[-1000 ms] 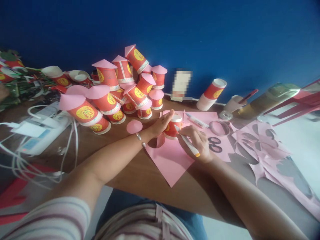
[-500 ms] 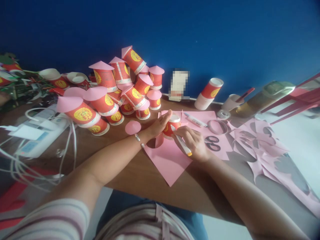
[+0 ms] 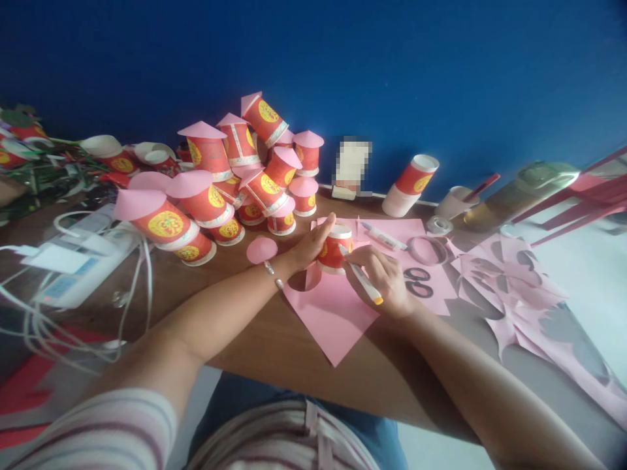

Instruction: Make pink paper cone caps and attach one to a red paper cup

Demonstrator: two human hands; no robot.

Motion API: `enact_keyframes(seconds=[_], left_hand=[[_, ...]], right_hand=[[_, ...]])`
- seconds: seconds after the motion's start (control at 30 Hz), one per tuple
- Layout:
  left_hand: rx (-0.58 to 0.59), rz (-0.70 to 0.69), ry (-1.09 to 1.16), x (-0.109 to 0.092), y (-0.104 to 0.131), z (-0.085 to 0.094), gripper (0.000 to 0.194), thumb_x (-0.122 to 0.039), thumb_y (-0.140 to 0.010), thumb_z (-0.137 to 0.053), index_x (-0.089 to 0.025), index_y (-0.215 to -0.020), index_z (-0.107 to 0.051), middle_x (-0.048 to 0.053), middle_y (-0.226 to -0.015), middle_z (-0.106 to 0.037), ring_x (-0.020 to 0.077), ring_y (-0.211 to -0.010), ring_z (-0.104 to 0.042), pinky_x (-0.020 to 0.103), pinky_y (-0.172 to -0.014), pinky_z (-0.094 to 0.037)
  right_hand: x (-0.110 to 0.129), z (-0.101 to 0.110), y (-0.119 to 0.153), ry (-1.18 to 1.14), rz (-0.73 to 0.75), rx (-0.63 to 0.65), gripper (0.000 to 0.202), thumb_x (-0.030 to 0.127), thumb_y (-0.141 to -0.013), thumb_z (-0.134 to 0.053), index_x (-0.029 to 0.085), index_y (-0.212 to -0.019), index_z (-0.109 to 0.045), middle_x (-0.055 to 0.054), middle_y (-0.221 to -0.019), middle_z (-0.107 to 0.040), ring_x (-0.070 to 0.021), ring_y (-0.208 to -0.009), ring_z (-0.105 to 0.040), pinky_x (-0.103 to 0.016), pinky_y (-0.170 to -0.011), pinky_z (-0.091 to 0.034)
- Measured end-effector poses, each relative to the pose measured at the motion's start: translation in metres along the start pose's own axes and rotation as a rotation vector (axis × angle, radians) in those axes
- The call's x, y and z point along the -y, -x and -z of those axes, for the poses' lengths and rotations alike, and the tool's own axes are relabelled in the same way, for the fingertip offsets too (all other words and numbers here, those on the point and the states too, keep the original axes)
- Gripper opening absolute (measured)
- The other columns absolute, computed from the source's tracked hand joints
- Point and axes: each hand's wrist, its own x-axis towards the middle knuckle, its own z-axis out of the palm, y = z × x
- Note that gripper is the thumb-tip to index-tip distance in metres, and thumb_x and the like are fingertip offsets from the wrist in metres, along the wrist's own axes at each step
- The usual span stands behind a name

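An upturned paper cup (image 3: 332, 253), red with a yellow patch and a white rim, stands upright over pink paper. My left hand (image 3: 313, 245) steadies it from the left, fingers stretched along its side. In my right hand (image 3: 386, 279) is a white marker pen (image 3: 365, 284) with a yellow end, gripped between thumb and fingers. Its tip points at the red side of the cup; whether it touches I cannot tell. Beneath the cup lies a pink paper sheet (image 3: 333, 326) with cut-outs. A small pink paper cone (image 3: 261, 250) rests beside my left wrist.
Cups with pink cone roofs (image 3: 166, 222) are piled at the left, behind a power strip (image 3: 78, 261) and cables. Stacked cups (image 3: 411, 186) stand at the wall. Scissors (image 3: 418, 282), a tape roll (image 3: 439, 225), a bottle (image 3: 519, 196) and paper scraps (image 3: 519, 274) lie rightward.
My right hand and the marker pen have shifted slightly right, the tip now lower and farther right on the cup. My left hand stays at the cup's side.
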Motion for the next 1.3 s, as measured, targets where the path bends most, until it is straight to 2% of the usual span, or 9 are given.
enact_keyframes(seconds=[0.1,0.2,0.3,0.47,0.6,0.73,0.97,1.1,1.3], left_hand=[[0.055,-0.017,0.06,-0.0029,0.0011,-0.0016,0.051,-0.068,-0.097,-0.051,-0.021,-0.078,-0.055,0.004,-0.076,-0.064,0.0191,-0.077,-0.058,0.039,-0.08,-0.051],[0.041,0.024,0.054,-0.0034,0.0009,-0.0011,0.052,-0.069,-0.097,-0.049,-0.021,-0.08,-0.057,0.005,-0.076,-0.065,0.0195,-0.077,-0.058,0.039,-0.078,-0.051],[0.024,0.069,0.05,-0.0023,-0.0003,0.0002,0.054,-0.071,-0.096,-0.047,-0.021,-0.082,-0.06,0.008,-0.081,-0.069,0.0222,-0.082,-0.062,0.04,-0.079,-0.051],[0.071,0.067,0.091,-0.0036,-0.001,0.0002,0.055,-0.073,-0.095,-0.047,-0.021,-0.085,-0.063,0.011,-0.091,-0.073,0.0277,-0.097,-0.068,0.043,-0.085,-0.054],[0.064,0.08,0.083,-0.0084,0.0006,-0.0014,0.061,-0.077,-0.094,-0.046,-0.02,-0.083,-0.062,0.011,-0.082,-0.071,0.0319,-0.099,-0.069,0.044,-0.085,-0.054],[0.061,0.125,0.057,-0.0101,0.001,-0.0006,0.064,-0.079,-0.094,-0.041,-0.02,-0.079,-0.062,0.01,-0.074,-0.069,0.0302,-0.091,-0.071,0.042,-0.08,-0.056],[0.025,0.096,0.018,-0.0036,-0.0018,0.0044,0.07,-0.081,-0.094,-0.038,-0.018,-0.082,-0.067,0.011,-0.073,-0.07,0.0286,-0.083,-0.073,0.043,-0.078,-0.058],[0.09,0.112,0.074,-0.0049,-0.0012,0.0036,0.07,-0.079,-0.097,-0.035,-0.018,-0.085,-0.067,0.011,-0.075,-0.071,0.0306,-0.089,-0.073,0.044,-0.082,-0.057],[0.069,0.097,0.067,-0.0088,-0.0011,0.0013,0.071,-0.077,-0.098,-0.033,-0.016,-0.093,-0.07,0.011,-0.074,-0.071,0.0312,-0.095,-0.073,0.042,-0.083,-0.056]], right_hand=[[-0.0024,-0.0006,0.0031,-0.009,-0.015,0.005,0.02,0.009,-0.096,-0.062,0.022,-0.112,-0.059,-0.004,-0.088,-0.07,-0.0173,-0.073,-0.069,-0.031,-0.062,-0.059],[-0.0037,-0.0009,0.0045,-0.02,-0.04,0.005,0.019,0.011,-0.097,-0.061,0.023,-0.111,-0.06,-0.002,-0.088,-0.07,-0.0168,-0.074,-0.07,-0.031,-0.065,-0.06],[-0.0033,-0.001,0.0029,-0.013,-0.063,-0.014,0.015,0.013,-0.097,-0.062,0.024,-0.108,-0.061,-0.001,-0.085,-0.069,-0.0168,-0.072,-0.07,-0.032,-0.065,-0.06],[-0.0018,-0.0008,-0.0009,0.014,-0.09,-0.043,0.012,0.013,-0.098,-0.062,0.024,-0.104,-0.059,0.0,-0.081,-0.067,-0.0156,-0.068,-0.067,-0.03,-0.064,-0.059],[-0.0026,-0.0003,-0.0011,0.006,-0.093,-0.057,0.013,0.012,-0.097,-0.062,0.024,-0.102,-0.059,0.0,-0.081,-0.068,-0.0156,-0.069,-0.067,-0.03,-0.065,-0.057],[-0.0029,0.0006,-0.0007,-0.018,-0.129,-0.049,0.013,0.012,-0.096,-0.062,0.024,-0.101,-0.06,0.001,-0.081,-0.068,-0.0163,-0.069,-0.067,-0.031,-0.066,-0.057],[-0.0011,0.0024,-0.0014,-0.015,-0.164,-0.026,0.011,0.014,-0.098,-0.06,0.025,-0.1,-0.059,0.0,-0.081,-0.068,-0.017,-0.07,-0.067,-0.033,-0.066,-0.058],[0.0003,0.0031,-0.0033,-0.033,-0.178,-0.024,0.011,0.014,-0.098,-0.06,0.024,-0.097,-0.059,0.0,-0.08,-0.068,-0.0158,-0.068,-0.066,-0.031,-0.063,-0.056],[0.0009,0.002,-0.0046,-0.045,-0.167,-0.034,0.011,0.014,-0.098,-0.06,0.024,-0.094,-0.059,0.001,-0.078,-0.066,-0.0148,-0.066,-0.065,-0.028,-0.059,-0.052]])
